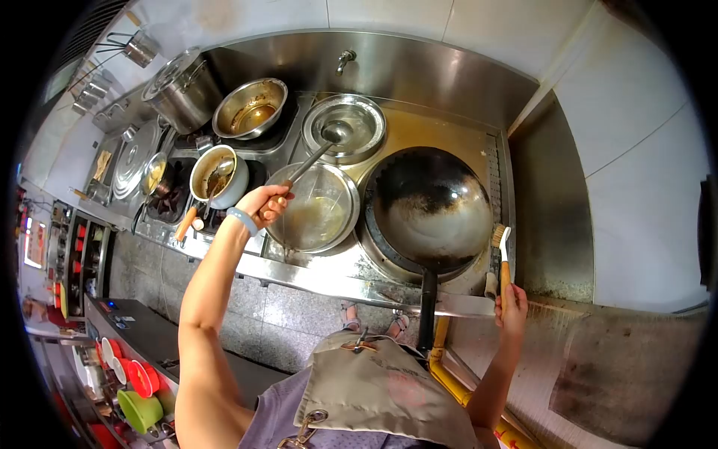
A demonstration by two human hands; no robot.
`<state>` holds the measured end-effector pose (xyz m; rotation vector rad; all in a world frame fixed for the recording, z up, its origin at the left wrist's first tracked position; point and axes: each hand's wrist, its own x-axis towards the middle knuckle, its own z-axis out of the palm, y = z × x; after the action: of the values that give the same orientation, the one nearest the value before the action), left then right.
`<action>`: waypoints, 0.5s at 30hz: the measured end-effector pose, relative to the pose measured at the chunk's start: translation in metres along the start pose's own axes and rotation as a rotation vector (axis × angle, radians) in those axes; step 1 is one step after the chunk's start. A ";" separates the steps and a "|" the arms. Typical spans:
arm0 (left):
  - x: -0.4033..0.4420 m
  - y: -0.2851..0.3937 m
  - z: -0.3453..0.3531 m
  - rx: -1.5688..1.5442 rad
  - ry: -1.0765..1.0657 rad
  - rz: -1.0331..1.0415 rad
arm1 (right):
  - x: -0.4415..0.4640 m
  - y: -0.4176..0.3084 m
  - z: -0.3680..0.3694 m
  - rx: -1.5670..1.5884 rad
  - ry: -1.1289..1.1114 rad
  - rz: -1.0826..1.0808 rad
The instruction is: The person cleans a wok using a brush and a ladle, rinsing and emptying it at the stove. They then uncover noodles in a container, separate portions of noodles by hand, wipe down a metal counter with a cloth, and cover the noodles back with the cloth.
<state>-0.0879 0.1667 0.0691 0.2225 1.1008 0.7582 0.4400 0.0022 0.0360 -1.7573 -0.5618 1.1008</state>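
My left hand is closed around the wooden end of a long-handled metal ladle. The ladle's bowl is over a round metal basin at the back of the stove. Below the ladle's handle is a second wide metal basin with cloudy liquid in it. At the right, my right hand grips the wooden handle of a brush, whose bristles face left, toward the wok. A dark, worn wok rests on the burner between my hands, its black handle pointing toward me.
A white pot with a spoon in it, a browned metal bowl and a tall stockpot stand on the left burners. A faucet juts from the steel backsplash. Yellow pipe runs below the stove's right front.
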 end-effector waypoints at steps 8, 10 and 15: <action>-0.087 -0.023 0.034 0.123 0.001 0.050 | 0.003 0.010 -0.004 -0.024 -0.030 0.007; -0.104 -0.029 0.043 0.134 -0.015 -0.009 | 0.006 0.014 -0.002 -0.002 -0.062 -0.020; -0.129 -0.058 0.061 0.117 -0.042 -0.035 | 0.028 0.023 -0.003 0.017 -0.145 0.020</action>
<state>-0.0399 0.0522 0.1607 0.3157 1.1076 0.6562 0.4537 0.0116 0.0040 -1.6808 -0.6224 1.2509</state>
